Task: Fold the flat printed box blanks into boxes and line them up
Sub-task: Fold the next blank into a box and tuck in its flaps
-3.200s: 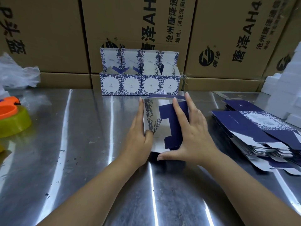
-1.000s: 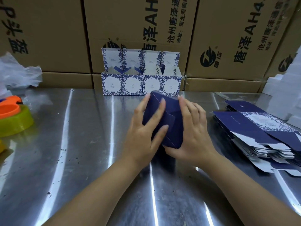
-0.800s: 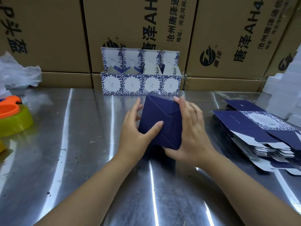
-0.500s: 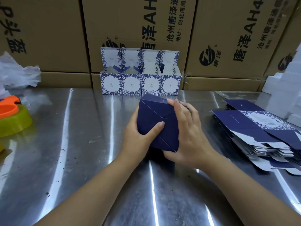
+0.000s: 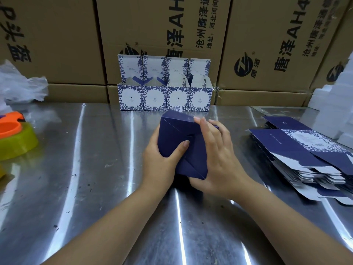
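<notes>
A navy blue box [image 5: 177,134] is held between both hands just above the steel table, its folded bottom flaps tilted towards me. My left hand [image 5: 159,161] grips its left side, thumb pressing on the flaps near the middle. My right hand [image 5: 215,157] wraps the right side, fingers lying over the flaps and upper edge. Behind it, a row of several folded blue-and-white floral boxes [image 5: 165,92] stands with lids open against the cartons. A stack of flat box blanks [image 5: 305,150] lies at the right.
Large brown cartons [image 5: 267,44] wall off the back of the steel table [image 5: 86,178]. A yellow-green and orange tape dispenser [image 5: 13,136] and crumpled clear plastic [image 5: 19,83] sit at the left. White foam blocks [image 5: 338,104] stand at the far right.
The open blank has been closed into a box with its bottom flaps tucked in. Both hands have tipped and pulled the box slightly towards me, the left thumb moving onto the flaps.
</notes>
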